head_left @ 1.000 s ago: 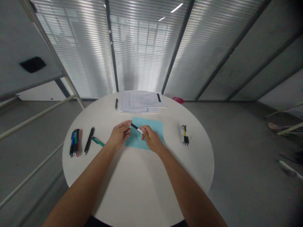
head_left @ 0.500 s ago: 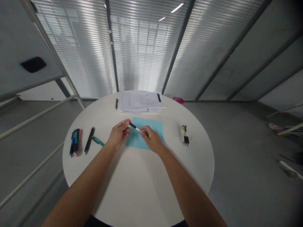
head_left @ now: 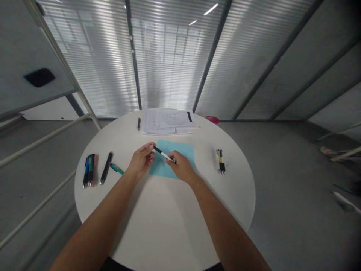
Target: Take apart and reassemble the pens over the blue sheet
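Over a light-blue sheet of paper (head_left: pixel 161 169), a black-and-white pen (head_left: pixel 161 151) is held slantwise between my two hands. My left hand (head_left: pixel 141 160) pinches its dark end with thumb and fingertips. The lower, white part is gripped by my right hand (head_left: pixel 182 165), whose thumb and fingers close round the pen near its dark lower end. Left of my hands lie a green pen (head_left: pixel 116 168) and a thick black pen (head_left: pixel 106 168). The tip inside my left fingers is hidden.
On the round white table (head_left: pixel 160 226), a bundle of blue, green and reddish pens (head_left: pixel 90 170) lies far left. Yellow and black pens (head_left: pixel 220 162) lie right. Printed papers (head_left: pixel 169 121) and a dark pen (head_left: pixel 139 124) lie at the back. A metal frame (head_left: pixel 45 141) stands left.
My right hand's fingers have shifted slightly down along the pen, so more of the white part shows. My left hand stays in nearly the same place.
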`<state>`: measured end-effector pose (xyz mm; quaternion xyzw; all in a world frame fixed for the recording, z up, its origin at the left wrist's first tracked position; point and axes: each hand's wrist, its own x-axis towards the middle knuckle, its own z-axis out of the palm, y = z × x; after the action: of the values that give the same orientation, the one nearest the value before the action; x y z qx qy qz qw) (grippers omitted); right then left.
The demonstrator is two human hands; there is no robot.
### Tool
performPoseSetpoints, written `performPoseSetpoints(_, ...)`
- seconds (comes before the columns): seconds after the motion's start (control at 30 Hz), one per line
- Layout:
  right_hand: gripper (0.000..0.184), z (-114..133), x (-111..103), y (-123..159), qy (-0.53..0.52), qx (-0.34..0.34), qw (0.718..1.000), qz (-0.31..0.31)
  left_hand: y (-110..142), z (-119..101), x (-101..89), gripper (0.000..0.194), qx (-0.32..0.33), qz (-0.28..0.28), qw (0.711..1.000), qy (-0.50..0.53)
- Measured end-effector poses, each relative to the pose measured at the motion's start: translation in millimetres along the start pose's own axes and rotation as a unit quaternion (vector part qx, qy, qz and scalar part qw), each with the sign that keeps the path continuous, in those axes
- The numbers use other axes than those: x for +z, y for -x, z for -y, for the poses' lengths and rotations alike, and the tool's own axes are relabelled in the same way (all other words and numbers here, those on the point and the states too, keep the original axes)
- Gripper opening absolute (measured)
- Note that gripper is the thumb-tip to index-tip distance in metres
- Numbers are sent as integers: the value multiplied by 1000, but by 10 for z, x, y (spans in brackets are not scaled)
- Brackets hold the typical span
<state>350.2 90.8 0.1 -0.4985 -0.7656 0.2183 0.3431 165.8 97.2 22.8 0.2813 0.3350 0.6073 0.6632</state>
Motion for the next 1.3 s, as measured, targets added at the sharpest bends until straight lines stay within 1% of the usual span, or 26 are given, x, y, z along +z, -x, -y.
performPoseSetpoints(0.13,21,5,-8,0,0,-39,999,15,4,-11,-7,27,-7,15,1000,14)
performPoseSetpoints(0.23,28,46,-34,23,-10,-44,998,34,7,-17,1,26,-6,12,1000,15)
performPoseSetpoints(0.33,29,75,-38,27,-57,-23,998,31,2,-17,6,27,-9,5,1000,8)
performPoseSetpoints(0.4,26,76,-27,6,-141,16,990,18,-3,-15,6,27,-8,5,1000,4)
performPoseSetpoints(0.47,28,66,-21,-31,-254,73,964,3,-7,-11,7,29,-6,1,1000,1)
performPoseSetpoints(0.57,30,51,-60,-83,-399,148,905,-15,-6,2,13,31,-11,-11,1000,-1)
performPoseSetpoints(0.63,32,51,-121,-98,-471,170,865,-29,2,16,22,31,-22,-2,1000,-6)
performPoseSetpoints(0.7,37,58,-197,-96,-530,181,828,-33,14,28,31,32,-32,16,999,-16)
performPoseSetpoints(0.73,41,62,-233,-91,-551,187,813,-30,21,33,36,32,-36,25,999,-22)
performPoseSetpoints(0.8,50,66,-291,-78,-574,186,797,-22,32,40,44,33,-38,36,998,-40)
performPoseSetpoints(0.87,55,58,-319,-70,-574,171,800,-20,39,47,52,33,-35,41,996,-67)
performPoseSetpoints(0.93,58,39,-320,-69,-553,158,817,-22,40,62,57,33,-24,41,994,-103)
performPoseSetpoints(1.0,59,16,-308,-74,-529,160,833,-26,37,88,61,32,-2,42,989,-144)
performPoseSetpoints(1.13,56,-6,-299,-78,-526,158,835,-24,30,167,59,27,50,52,971,-229)
performPoseSetpoints(1.2,53,-5,-309,-73,-535,144,832,-16,35,201,51,23,81,63,953,-286)
performPoseSetpoints(1.23,52,-5,-314,-70,-543,137,829,-16,40,211,45,21,103,71,938,-322)
performPoseSetpoints(1.3,50,-11,-324,-66,-559,125,819,-28,54,214,27,19,155,89,898,-403)
